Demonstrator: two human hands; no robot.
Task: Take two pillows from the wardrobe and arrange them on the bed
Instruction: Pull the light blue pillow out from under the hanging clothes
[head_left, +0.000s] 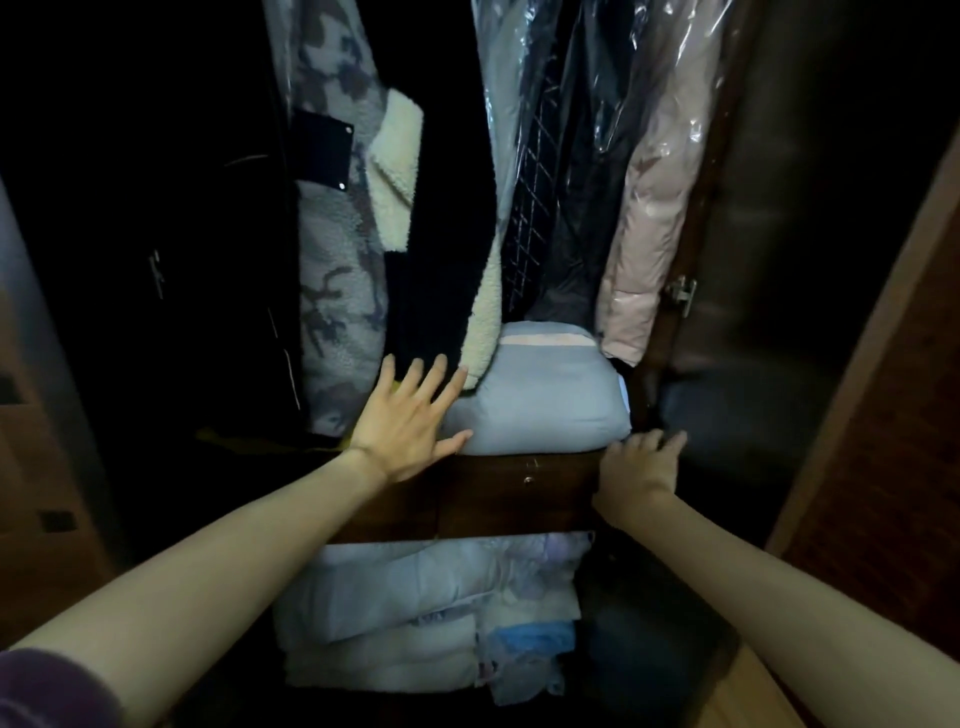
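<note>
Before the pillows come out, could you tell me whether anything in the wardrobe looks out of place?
Nothing looks damaged or spilled. The pale blue pillow lies flat on the dark wooden shelf, and folded light bedding is stacked below. The left hand touches the pillow's left edge.

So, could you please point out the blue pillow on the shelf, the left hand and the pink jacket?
blue pillow (540, 400), head view, middle of its front face.
left hand (405, 426), head view, back of the hand.
pink jacket (649, 228), head view, sleeve under the clear plastic cover.
</note>
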